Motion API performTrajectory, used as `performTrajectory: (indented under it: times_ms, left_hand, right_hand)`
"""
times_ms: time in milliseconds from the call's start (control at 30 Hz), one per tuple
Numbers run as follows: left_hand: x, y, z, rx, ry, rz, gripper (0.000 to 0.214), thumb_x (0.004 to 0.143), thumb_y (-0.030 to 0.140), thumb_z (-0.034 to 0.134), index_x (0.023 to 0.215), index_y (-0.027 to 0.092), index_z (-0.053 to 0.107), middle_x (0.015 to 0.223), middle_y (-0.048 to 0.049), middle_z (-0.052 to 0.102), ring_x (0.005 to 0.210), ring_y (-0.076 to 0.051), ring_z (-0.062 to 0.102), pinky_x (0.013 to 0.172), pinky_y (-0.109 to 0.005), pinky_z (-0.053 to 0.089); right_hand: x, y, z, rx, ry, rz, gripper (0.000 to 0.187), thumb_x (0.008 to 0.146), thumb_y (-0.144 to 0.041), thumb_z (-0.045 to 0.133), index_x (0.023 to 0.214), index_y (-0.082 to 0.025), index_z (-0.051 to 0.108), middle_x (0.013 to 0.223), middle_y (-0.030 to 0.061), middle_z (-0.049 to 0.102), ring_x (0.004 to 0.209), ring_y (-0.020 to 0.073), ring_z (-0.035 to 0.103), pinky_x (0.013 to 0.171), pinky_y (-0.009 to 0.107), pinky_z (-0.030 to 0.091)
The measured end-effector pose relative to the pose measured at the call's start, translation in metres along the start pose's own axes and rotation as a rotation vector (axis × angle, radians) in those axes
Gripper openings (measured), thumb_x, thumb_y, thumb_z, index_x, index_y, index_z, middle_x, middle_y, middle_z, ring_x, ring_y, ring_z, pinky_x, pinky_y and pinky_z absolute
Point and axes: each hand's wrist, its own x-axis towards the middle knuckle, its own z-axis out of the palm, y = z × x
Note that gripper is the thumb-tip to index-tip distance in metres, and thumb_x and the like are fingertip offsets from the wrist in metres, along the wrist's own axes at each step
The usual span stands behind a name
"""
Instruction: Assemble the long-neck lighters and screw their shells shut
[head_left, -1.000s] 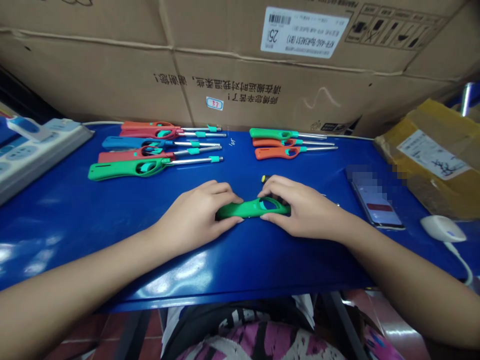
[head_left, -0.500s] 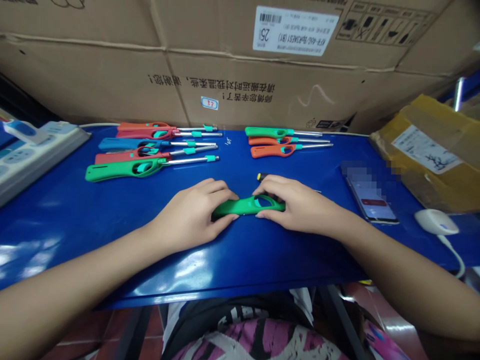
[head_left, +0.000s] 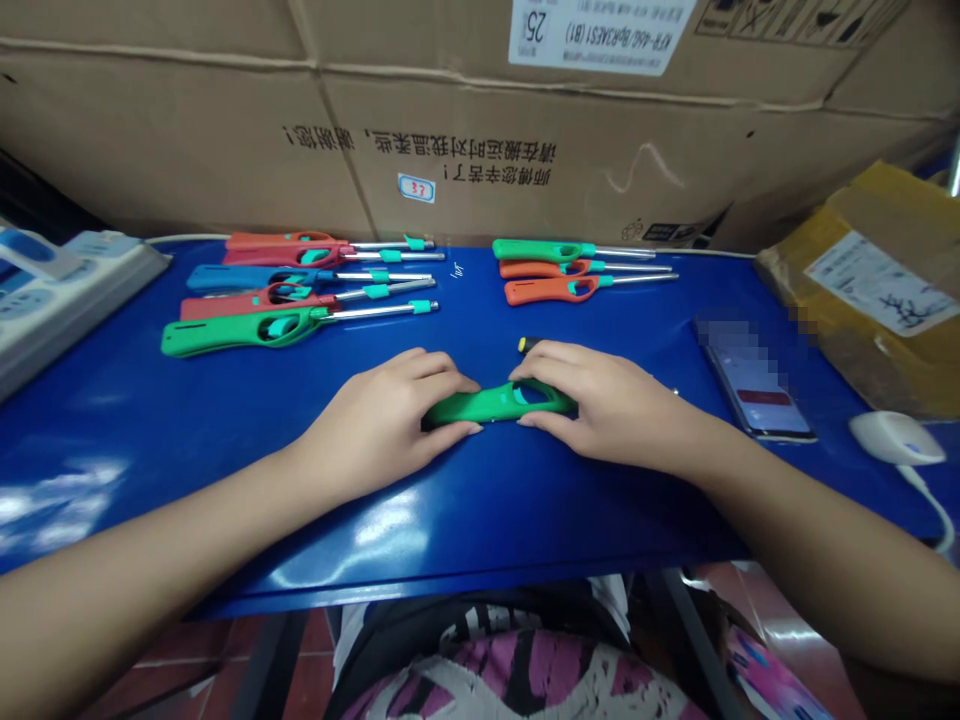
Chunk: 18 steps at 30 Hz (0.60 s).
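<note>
A green lighter body (head_left: 491,404) lies on the blue table (head_left: 187,420) between both hands. My left hand (head_left: 382,420) wraps its left end, fingers curled over the top. My right hand (head_left: 600,400) grips its right end around the trigger opening. Just behind my right fingers lies a small yellow-tipped part (head_left: 523,344). Left of centre at the back lie several finished long-nozzle lighters (head_left: 292,290) in red, blue and green. A group of three lighters (head_left: 577,270), one green and two orange, lies at the back centre.
Large cardboard boxes (head_left: 480,120) wall off the back. A white power strip (head_left: 60,290) sits far left. A smartphone (head_left: 757,385), a white corded scanner (head_left: 896,438) and a yellow-wrapped parcel (head_left: 877,280) lie at the right.
Both hands keep hold of the green lighter body with only slight shifts; the view has tilted a little.
</note>
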Motion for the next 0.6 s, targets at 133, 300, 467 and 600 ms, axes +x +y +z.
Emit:
performTrajectory:
  times_ms: [133,300,467,600]
  left_hand:
    - [0.0,-0.002,0.001,-0.011,0.019,0.018,0.03,0.092,0.04,0.069,0.115,0.022,0.07,0.105,-0.0042,0.068,0.099,-0.022,0.064,0.081,-0.034,0.055]
    - [0.0,0.001,0.0,0.179,0.019,0.106,0.028,0.097,0.037,0.061,0.117,0.018,0.07,0.103,-0.0067,0.07,0.094,-0.023,0.065,0.076,-0.033,0.054]
    - [0.001,0.002,-0.001,0.35,-0.006,0.189,0.033,0.1,0.031,0.053,0.124,0.012,0.066,0.107,-0.0111,0.071,0.096,-0.027,0.065,0.08,-0.038,0.056]
    - [0.002,-0.003,-0.001,0.287,0.018,0.179,0.033,0.104,0.031,0.046,0.123,0.012,0.065,0.107,-0.0108,0.071,0.097,-0.026,0.066,0.083,-0.038,0.056]
  right_hand:
    - [0.002,0.004,0.003,0.025,0.015,0.018,0.029,0.087,-0.027,0.074,0.113,-0.019,0.064,0.115,0.007,0.065,0.109,0.0258,0.063,0.088,0.038,0.052]
    - [0.002,0.003,0.005,0.015,0.022,0.023,0.028,0.088,-0.028,0.072,0.113,-0.018,0.065,0.115,0.0077,0.065,0.109,0.0258,0.063,0.085,0.037,0.053]
    - [0.0,-0.001,-0.001,-0.124,-0.015,-0.102,0.025,0.097,-0.03,0.058,0.115,-0.016,0.068,0.117,0.0128,0.065,0.103,0.027,0.065,0.083,0.039,0.054]
    - [-0.001,0.0,-0.006,-0.096,-0.014,-0.135,0.022,0.099,-0.027,0.055,0.109,-0.018,0.071,0.106,0.0108,0.069,0.097,0.0254,0.067,0.084,0.039,0.055]
